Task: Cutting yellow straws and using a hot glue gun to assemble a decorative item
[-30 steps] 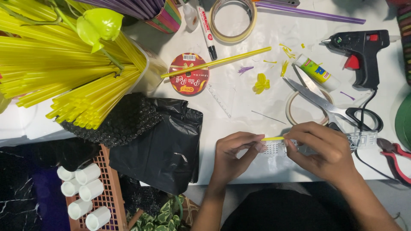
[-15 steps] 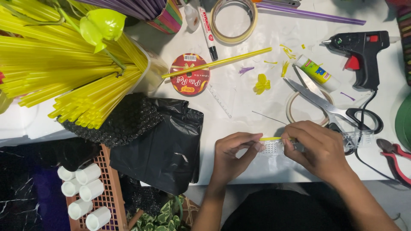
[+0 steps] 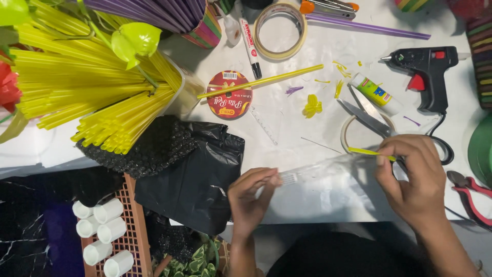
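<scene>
My left hand (image 3: 250,197) pinches the gridded end of a clear plastic strip (image 3: 318,177) above the white table's (image 3: 307,128) near edge. The strip is blurred and stretches right toward my right hand (image 3: 414,179). My right hand pinches a short yellow straw piece (image 3: 365,152) that sticks out to the left of its fingers. Whether this hand also holds the strip's other end I cannot tell. Just beyond the right hand lie scissors (image 3: 369,115) across a ring of tape (image 3: 353,134).
A tub of yellow straws (image 3: 97,97) and a black plastic bag (image 3: 189,174) fill the left. A black glue gun (image 3: 425,72), glue stick (image 3: 375,92), red ribbon spool (image 3: 229,95), long yellow straw (image 3: 261,80), marker (image 3: 250,41), tape roll (image 3: 280,28) and red pliers (image 3: 469,192) lie about.
My hands have drawn apart: the left moved down-left with the clear strip's end, the right moved right and up with the yellow piece. The view shifted slightly.
</scene>
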